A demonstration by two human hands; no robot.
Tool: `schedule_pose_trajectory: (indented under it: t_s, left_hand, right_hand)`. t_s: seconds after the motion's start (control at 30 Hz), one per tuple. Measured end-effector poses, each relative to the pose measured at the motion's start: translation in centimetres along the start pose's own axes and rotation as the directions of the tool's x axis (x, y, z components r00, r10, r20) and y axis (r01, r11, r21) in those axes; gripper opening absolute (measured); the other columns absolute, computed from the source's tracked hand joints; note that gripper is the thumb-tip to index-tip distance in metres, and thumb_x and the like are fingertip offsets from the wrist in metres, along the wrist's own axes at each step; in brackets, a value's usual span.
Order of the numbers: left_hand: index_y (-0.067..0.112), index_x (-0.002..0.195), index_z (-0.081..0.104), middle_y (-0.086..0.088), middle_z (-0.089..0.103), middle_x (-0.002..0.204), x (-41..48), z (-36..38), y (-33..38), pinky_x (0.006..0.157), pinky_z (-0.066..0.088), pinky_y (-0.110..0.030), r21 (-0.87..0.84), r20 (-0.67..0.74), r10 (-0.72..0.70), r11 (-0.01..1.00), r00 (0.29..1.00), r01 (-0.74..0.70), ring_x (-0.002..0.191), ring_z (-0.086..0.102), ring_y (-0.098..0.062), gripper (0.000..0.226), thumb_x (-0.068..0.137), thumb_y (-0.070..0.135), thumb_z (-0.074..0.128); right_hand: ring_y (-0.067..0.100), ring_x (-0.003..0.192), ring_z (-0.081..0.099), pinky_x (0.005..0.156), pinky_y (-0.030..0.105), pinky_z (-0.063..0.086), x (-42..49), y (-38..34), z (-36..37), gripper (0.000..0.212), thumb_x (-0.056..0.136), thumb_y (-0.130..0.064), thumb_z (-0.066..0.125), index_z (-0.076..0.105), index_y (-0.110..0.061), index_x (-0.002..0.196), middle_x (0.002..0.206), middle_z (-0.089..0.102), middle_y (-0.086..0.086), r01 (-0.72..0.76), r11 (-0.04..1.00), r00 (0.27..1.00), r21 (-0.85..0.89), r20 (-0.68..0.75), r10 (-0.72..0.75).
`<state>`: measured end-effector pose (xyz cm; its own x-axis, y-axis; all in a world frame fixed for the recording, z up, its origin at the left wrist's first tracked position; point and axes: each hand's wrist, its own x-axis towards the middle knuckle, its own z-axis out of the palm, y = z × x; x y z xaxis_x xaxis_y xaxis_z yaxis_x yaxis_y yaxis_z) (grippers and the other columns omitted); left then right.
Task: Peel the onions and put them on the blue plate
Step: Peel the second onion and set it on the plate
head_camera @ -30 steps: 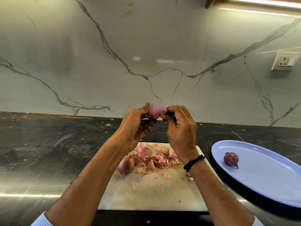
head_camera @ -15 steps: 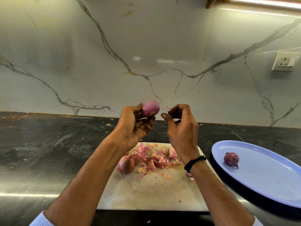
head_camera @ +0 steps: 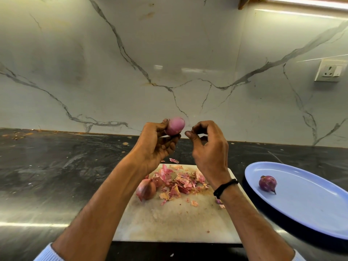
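My left hand [head_camera: 158, 146] holds a smooth pink peeled onion [head_camera: 176, 126] at its fingertips, raised above the counter. Just to its right is my right hand [head_camera: 209, 147], fingers and thumb curled, with nothing visible in them and a small gap to the onion. A scrap of peel [head_camera: 174, 160] lies just beyond the board's far edge, below the hands. On the white cutting board [head_camera: 169, 223] lie an unpeeled onion [head_camera: 146, 189] and a heap of pink skins [head_camera: 180, 183]. The blue plate [head_camera: 310, 213] at the right holds one dark purple onion [head_camera: 267, 183].
The board and plate sit on a dark stone counter [head_camera: 56, 176] against a marble wall. A wall socket [head_camera: 328, 70] is at the upper right. Small crumbs are scattered along the counter's back edge at the left.
My right hand has pulled away from the onion, which it was picking at a second ago. A peel scrap has appeared below the hands. My left hand has lifted the onion slightly.
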<state>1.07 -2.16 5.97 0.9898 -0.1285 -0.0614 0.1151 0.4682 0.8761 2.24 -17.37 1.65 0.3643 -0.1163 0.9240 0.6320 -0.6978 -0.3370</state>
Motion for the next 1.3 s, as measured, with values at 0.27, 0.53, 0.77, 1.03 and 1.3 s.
schedule_pose_trajectory:
  t_s: [0.27, 0.53, 0.77, 1.03, 1.3]
  left_hand:
    - [-0.001, 0.112, 0.065, -0.022, 0.068, 0.091, -0.2, 0.2, 0.3, 0.066, 0.056, -0.024, -0.073, 0.029, 0.011, 0.997, 1.000, -0.009, 0.072, 0.064, -0.020, 0.028, 0.093, 0.018, 0.059]
    - [0.005, 0.113, 0.067, -0.020, 0.065, 0.099, -0.2, 0.3, 0.0, 0.074, 0.055, -0.027, -0.089, 0.041, 0.033, 0.996, 0.999, -0.029, 0.074, 0.064, -0.020, 0.025, 0.096, 0.012, 0.050]
    - [0.005, 0.119, 0.066, -0.020, 0.062, 0.105, -0.2, 0.2, -0.1, 0.069, 0.056, -0.026, -0.032, 0.041, 0.038, 0.999, 0.998, -0.036, 0.084, 0.061, -0.022, 0.028, 0.096, 0.011, 0.050]
    - [0.005, 0.110, 0.067, -0.018, 0.063, 0.104, -0.1, 0.5, -0.5, 0.075, 0.054, -0.027, 0.041, 0.020, 0.047, 0.998, 0.999, -0.048, 0.091, 0.060, -0.023, 0.021, 0.098, 0.014, 0.053]
    - [0.001, 0.112, 0.065, -0.017, 0.063, 0.103, 0.2, 0.9, -0.9, 0.074, 0.058, -0.028, 0.021, 0.024, 0.064, 0.998, 0.998, -0.064, 0.087, 0.062, -0.021, 0.023, 0.101, 0.017, 0.052]
  right_hand:
    - [0.010, 0.099, 0.063, 0.086, 0.013, 0.052, -0.1, 0.0, 0.1, 0.030, 0.091, -0.004, 0.070, 0.067, -0.005, 0.121, 0.110, 0.067, 0.007, 0.044, 0.999, 0.999, 0.005, 0.005, -0.044]
    - [0.011, 0.099, 0.062, 0.088, 0.017, 0.053, 0.0, -0.3, 0.1, 0.043, 0.086, -0.013, 0.077, 0.062, -0.005, 0.126, 0.112, 0.065, 0.008, 0.101, 0.994, 0.994, 0.041, 0.024, -0.102]
    - [0.014, 0.097, 0.062, 0.086, 0.015, 0.053, 0.1, -0.2, 0.2, 0.030, 0.084, -0.006, 0.078, 0.068, -0.004, 0.113, 0.107, 0.064, 0.010, 0.148, 0.989, 0.989, 0.007, -0.003, -0.148]
    - [0.013, 0.092, 0.061, 0.087, 0.007, 0.047, 0.1, -0.2, 0.0, 0.022, 0.081, 0.000, 0.078, 0.070, -0.002, 0.102, 0.101, 0.064, 0.010, 0.159, 0.987, 0.986, -0.031, -0.050, -0.161]
    - [0.015, 0.082, 0.064, 0.079, 0.015, 0.052, 0.1, -0.3, -0.1, 0.013, 0.085, -0.011, 0.074, 0.072, -0.001, 0.093, 0.090, 0.069, 0.008, 0.166, 0.985, 0.981, -0.052, -0.092, -0.170]
